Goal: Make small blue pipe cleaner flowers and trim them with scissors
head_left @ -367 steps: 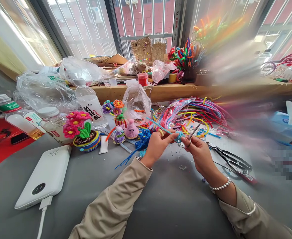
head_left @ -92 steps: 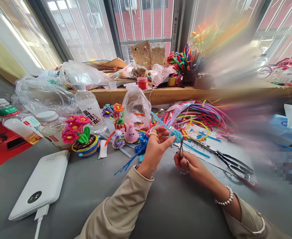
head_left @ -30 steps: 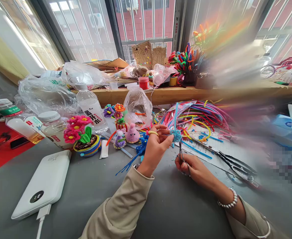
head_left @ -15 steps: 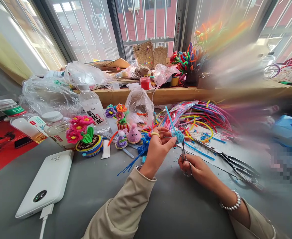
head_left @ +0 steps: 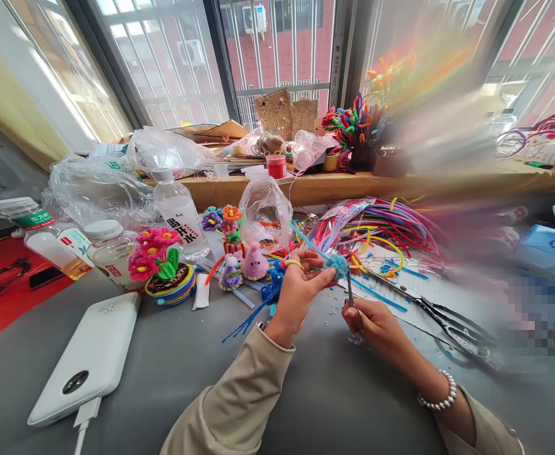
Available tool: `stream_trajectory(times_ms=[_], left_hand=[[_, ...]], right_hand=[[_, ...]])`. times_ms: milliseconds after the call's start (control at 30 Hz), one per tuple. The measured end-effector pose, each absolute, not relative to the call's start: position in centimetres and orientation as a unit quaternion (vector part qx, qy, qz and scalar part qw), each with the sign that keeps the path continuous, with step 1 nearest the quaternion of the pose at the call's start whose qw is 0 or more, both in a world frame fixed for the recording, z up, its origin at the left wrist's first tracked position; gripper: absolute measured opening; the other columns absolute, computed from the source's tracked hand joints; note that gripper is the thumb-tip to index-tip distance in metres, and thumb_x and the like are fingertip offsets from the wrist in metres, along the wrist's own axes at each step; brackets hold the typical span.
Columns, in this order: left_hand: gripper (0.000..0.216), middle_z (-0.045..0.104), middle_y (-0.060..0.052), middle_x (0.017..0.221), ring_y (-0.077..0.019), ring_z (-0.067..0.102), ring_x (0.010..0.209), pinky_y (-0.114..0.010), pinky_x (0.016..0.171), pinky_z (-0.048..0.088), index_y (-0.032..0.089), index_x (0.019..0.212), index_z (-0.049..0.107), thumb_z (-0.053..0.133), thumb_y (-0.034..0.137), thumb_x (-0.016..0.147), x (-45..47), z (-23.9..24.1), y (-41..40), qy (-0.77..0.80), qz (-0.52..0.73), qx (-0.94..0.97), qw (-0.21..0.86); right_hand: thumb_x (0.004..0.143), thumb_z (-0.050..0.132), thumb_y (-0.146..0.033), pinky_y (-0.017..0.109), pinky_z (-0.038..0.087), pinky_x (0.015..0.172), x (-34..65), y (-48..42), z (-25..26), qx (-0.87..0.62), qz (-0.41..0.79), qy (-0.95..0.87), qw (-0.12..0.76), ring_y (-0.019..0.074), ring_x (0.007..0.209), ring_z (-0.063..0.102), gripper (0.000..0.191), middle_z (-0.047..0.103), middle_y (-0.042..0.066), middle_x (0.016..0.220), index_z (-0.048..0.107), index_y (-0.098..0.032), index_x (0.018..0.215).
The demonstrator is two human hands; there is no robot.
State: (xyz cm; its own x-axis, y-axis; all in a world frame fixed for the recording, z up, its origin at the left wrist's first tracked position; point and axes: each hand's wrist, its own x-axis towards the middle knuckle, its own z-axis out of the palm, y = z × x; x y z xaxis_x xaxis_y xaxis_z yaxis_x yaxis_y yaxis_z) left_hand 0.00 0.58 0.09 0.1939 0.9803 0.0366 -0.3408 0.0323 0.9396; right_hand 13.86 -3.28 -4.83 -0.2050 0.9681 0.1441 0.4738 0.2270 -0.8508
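From where I stand, the left hand point(head_left: 296, 291) has thumb and fingertips pinched on the fuzzy light-blue piece point(head_left: 338, 266), raised above the tabletop point(head_left: 315, 398) left of the big scissors point(head_left: 447, 319). The right hand point(head_left: 372, 323), below and to the right, has its fingers curled round the small scissors point(head_left: 352, 294), blades up beside the fuzz. The piece looks feather-light, soft, easily crushed; I'd hold it by its edge or the probably bendable stem point(head_left: 310, 239).

Craft corner by a barred window point(head_left: 284, 69): fuzzy stems point(head_left: 358, 123), large scissors point(head_left: 426, 304), potted flowers point(head_left: 156, 249).
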Motion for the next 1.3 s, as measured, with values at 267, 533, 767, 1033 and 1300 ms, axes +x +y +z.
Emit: stream_trajectory(times_ms=[267, 533, 767, 1033, 1300], left_hand=[[0.039, 0.052, 0.002, 0.077, -0.0088, 0.057, 0.069, -0.025, 0.067, 0.049, 0.017, 0.085, 0.040, 0.069, 0.015, 0.060, 0.03, 0.15, 0.42, 0.346, 0.518, 0.402, 0.670], [0.035, 0.052, 0.001, 0.079, -0.0084, 0.056, 0.071, -0.024, 0.067, 0.049, 0.016, 0.085, 0.039, 0.067, 0.015, 0.062, 0.11, 0.21, 0.27, 0.349, 0.508, 0.428, 0.661], [0.037, 0.051, 0.000, 0.082, -0.0090, 0.056, 0.073, -0.027, 0.070, 0.050, 0.015, 0.087, 0.039, 0.067, 0.016, 0.063, 0.15, 0.13, 0.12, 0.346, 0.504, 0.439, 0.658], [0.038, 0.054, -0.002, 0.082, -0.0116, 0.057, 0.074, -0.029, 0.070, 0.050, 0.015, 0.086, 0.040, 0.068, 0.015, 0.060, 0.30, 0.15, 0.07, 0.343, 0.500, 0.432, 0.668], [0.040, 0.055, 0.001, 0.076, -0.0106, 0.057, 0.069, -0.030, 0.070, 0.049, 0.016, 0.084, 0.039, 0.070, 0.014, 0.058, 0.37, 0.03, 0.12, 0.337, 0.514, 0.413, 0.673]], right_hand=[[0.075, 0.024, -0.070, 0.023, 0.030, 0.047, 13.78, -3.48, -4.94, -0.500, 0.376, -0.689, 0.366, 0.0106, 0.048, 0.035, 0.058, 0.040, -0.001, 0.050, 0.038, -0.018, 0.054], [0.073, 0.021, -0.072, 0.024, 0.029, 0.050, 13.64, -3.78, -4.59, -0.472, 0.387, -0.703, 0.365, 0.0117, 0.053, 0.035, 0.059, 0.040, -0.001, 0.057, 0.041, -0.017, 0.063], [0.072, 0.022, -0.073, 0.024, 0.029, 0.050, 13.56, -3.69, -4.41, -0.472, 0.386, -0.703, 0.366, 0.0116, 0.053, 0.034, 0.060, 0.039, -0.001, 0.057, 0.040, -0.017, 0.062], [0.075, 0.025, -0.070, 0.023, 0.030, 0.048, 13.66, -3.73, -4.71, -0.475, 0.388, -0.695, 0.376, 0.0108, 0.051, 0.035, 0.056, 0.039, -0.002, 0.053, 0.039, -0.018, 0.060], [0.075, 0.027, -0.069, 0.023, 0.031, 0.047, 13.70, -3.48, -5.22, -0.499, 0.373, -0.683, 0.383, 0.0103, 0.047, 0.037, 0.056, 0.042, -0.001, 0.048, 0.039, -0.018, 0.054]])
